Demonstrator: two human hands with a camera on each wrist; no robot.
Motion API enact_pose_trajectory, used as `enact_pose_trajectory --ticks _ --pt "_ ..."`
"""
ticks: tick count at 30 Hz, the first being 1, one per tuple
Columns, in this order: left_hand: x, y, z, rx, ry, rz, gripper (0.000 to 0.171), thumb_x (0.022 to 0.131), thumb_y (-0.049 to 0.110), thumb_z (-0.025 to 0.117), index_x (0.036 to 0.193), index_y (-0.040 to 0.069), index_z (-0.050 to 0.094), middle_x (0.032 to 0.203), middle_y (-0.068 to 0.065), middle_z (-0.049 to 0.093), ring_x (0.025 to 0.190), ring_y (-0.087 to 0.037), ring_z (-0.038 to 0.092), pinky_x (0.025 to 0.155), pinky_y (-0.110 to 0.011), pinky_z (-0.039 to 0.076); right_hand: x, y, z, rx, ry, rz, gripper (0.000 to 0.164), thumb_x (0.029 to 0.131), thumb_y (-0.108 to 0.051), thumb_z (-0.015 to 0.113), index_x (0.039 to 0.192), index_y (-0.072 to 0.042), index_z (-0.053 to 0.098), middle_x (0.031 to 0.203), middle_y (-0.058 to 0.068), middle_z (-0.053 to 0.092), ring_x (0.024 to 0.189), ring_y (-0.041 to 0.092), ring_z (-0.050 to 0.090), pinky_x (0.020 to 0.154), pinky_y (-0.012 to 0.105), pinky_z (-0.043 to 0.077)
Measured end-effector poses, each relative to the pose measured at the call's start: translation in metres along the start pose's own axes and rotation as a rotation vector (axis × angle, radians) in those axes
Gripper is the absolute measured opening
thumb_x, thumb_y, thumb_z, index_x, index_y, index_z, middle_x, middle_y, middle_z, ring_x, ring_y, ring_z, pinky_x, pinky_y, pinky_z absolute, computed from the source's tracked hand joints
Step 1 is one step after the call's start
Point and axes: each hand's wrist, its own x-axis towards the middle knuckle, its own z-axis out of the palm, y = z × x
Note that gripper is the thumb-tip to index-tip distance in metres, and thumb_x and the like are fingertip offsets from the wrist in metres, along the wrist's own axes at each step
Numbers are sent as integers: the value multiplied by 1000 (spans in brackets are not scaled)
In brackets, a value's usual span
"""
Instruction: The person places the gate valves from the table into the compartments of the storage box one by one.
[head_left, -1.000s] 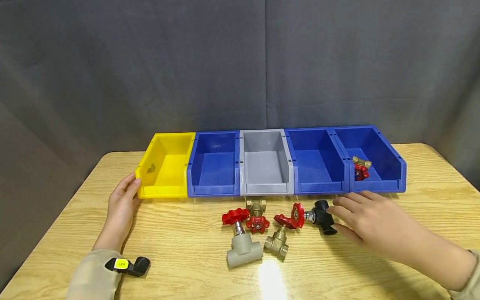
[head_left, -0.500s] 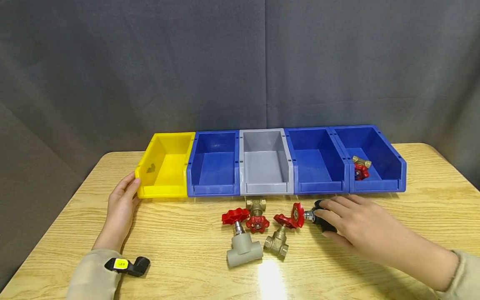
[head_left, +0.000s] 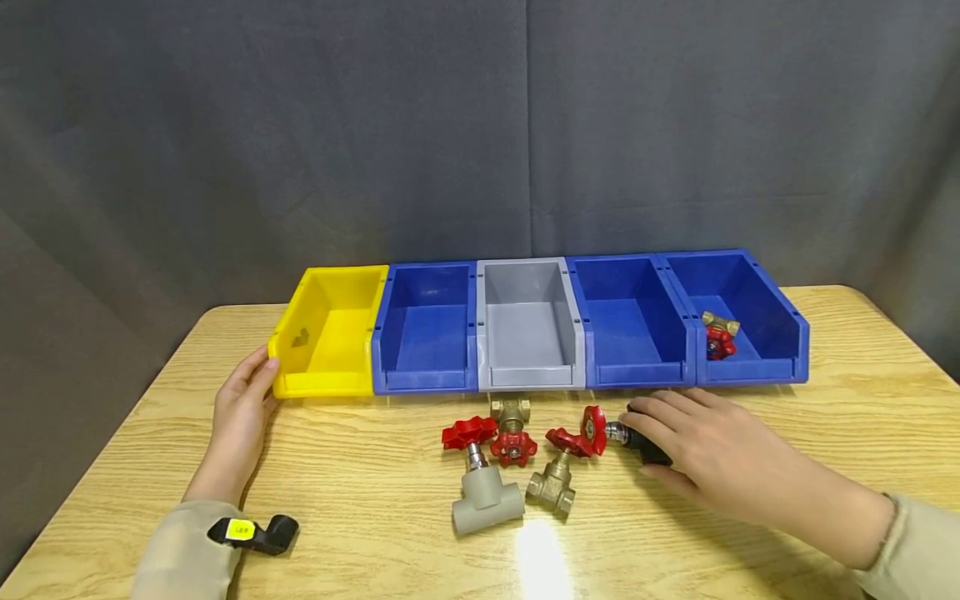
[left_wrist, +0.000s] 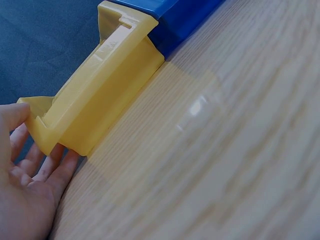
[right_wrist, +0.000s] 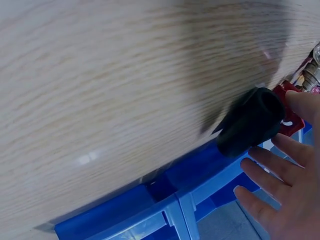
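My left hand point(head_left: 242, 400) holds the front left corner of the yellow bin point(head_left: 325, 384); in the left wrist view its thumb lies at the rim and the fingers point(left_wrist: 62, 167) along the outer side. My right hand point(head_left: 708, 437) grips a black tee-shaped valve point(right_wrist: 252, 120) between thumb and fingers, covering much of its body. The valve's red handwheel point(head_left: 594, 429) faces left, beside a brass valve point(head_left: 553, 487) with a red handwheel. Left of these lie a grey plastic valve point(head_left: 486, 500) and a second brass valve point(head_left: 513, 429), both with red handwheels.
Right of the yellow bin stand a blue bin point(head_left: 425, 381), a grey bin point(head_left: 531, 377) and two more blue bins in one row. The rightmost blue bin point(head_left: 753, 371) contains a small brass valve point(head_left: 720, 333) with a red handwheel. A dark curtain point(head_left: 420, 125) hangs behind the table.
My right hand has moved left onto the black valve and its fingers have closed around the body. My left hand has stayed at the yellow bin.
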Motion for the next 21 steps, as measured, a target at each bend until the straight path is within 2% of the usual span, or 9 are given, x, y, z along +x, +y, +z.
enact_pose_trajectory --ticks 4,13,16,19,21 --pt "-1 0 -1 8 0 3 68 101 47 49 156 13 29 159 -7 27 142 -18 31 115 -28 29 -2 1 4 0 -18 -2 56 103 -50 44 126 -2 63 120 12 65 107 32 62 90 52 52" --pt "-1 1 0 7 -4 5 68 101 46 49 156 12 29 158 -8 27 142 -18 31 115 -29 29 -4 5 10 70 -20 1 60 104 -50 40 132 -1 58 128 13 62 116 33 59 93 53 51" --pt "-1 1 0 4 -7 9 68 101 46 49 156 12 29 158 -8 27 142 -18 31 115 -29 29 -5 6 11 90 -43 10 56 99 -44 57 135 -2 56 131 13 61 119 33 58 94 54 50" --pt "-1 0 -1 5 -12 11 68 101 47 49 157 12 29 159 -8 26 142 -18 30 116 -29 29 -4 6 10 102 -86 35 62 87 -34 75 137 -3 55 134 12 59 122 33 56 96 54 49" --pt "-1 1 -1 7 -11 11 68 101 47 49 157 13 29 159 -8 26 142 -19 30 116 -29 29 -3 5 10 117 -122 64 67 82 -29 80 138 -4 54 137 12 57 124 33 55 97 54 49"
